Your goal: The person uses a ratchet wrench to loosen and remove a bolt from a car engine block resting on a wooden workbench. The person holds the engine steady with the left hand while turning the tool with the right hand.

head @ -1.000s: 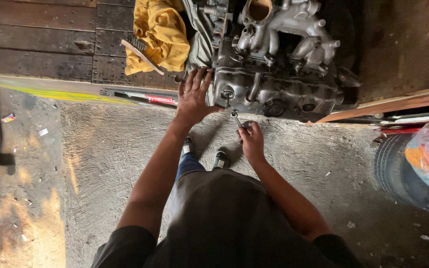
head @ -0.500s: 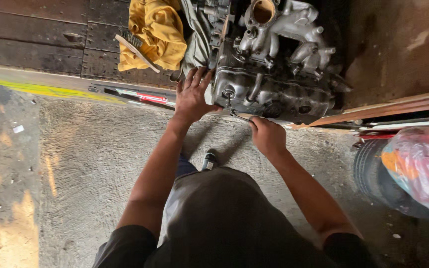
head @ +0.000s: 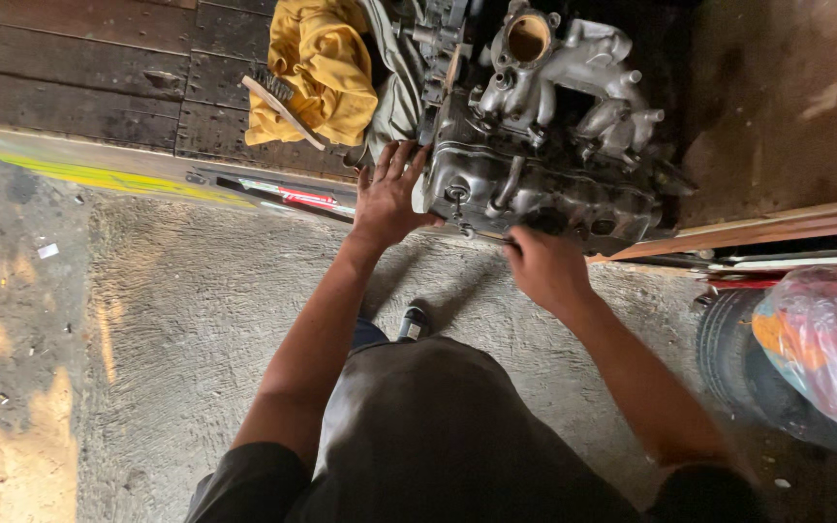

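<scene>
Against the greasy cast-metal engine (head: 544,165), left hand (head: 389,199) presses flat; right hand (head: 544,269) grip unclear.

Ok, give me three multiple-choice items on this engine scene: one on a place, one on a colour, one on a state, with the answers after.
1. Where does the left hand rest?
A. flat against the end of the engine
B. on the tyre
C. on the concrete floor

2. What colour is the cloth beside the engine?
A. blue
B. yellow
C. white

3. How is the right hand?
A. open, flat on the floor
B. closed at the engine's lower edge
C. raised, away from the engine

Answers:
1. A, the fingers spread on the metal casing.
2. B, it lies bunched on the dark wooden boards.
3. B, its fingers curl at the casing's bottom rim; what they grip cannot be made out.
</scene>
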